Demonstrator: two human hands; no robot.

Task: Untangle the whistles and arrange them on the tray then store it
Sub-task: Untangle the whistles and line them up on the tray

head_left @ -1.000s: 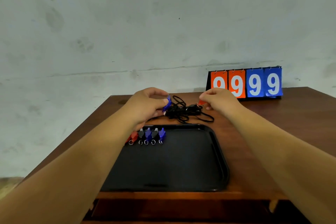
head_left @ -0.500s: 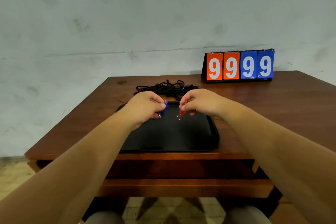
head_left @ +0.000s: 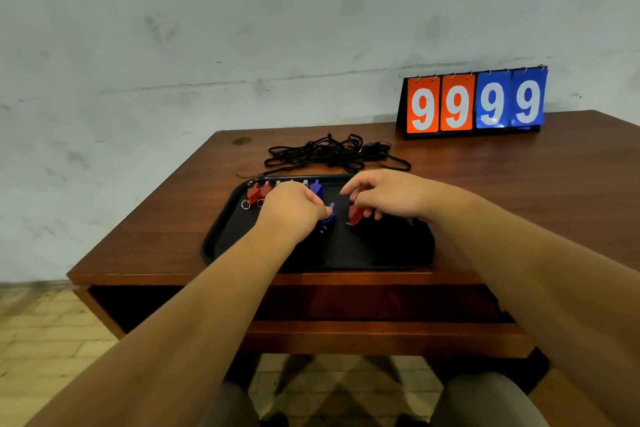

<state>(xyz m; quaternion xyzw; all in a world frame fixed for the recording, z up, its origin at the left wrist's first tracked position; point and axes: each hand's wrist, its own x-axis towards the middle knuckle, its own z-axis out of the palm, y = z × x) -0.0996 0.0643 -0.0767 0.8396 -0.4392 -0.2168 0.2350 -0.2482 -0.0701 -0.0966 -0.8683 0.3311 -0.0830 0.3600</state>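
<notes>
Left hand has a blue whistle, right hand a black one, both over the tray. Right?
No: the right hand pinches a red whistle, not a black one; the head view shows it. The left hand does hold a blue whistle, and both are over the tray.

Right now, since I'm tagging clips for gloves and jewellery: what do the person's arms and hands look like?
Both are bare. The left hand and the right hand wear no gloves, and no rings show. The left forearm and the right forearm are uncovered down to the picture's lower edge: no sleeves, watch, bracelet or markings in view.
</notes>
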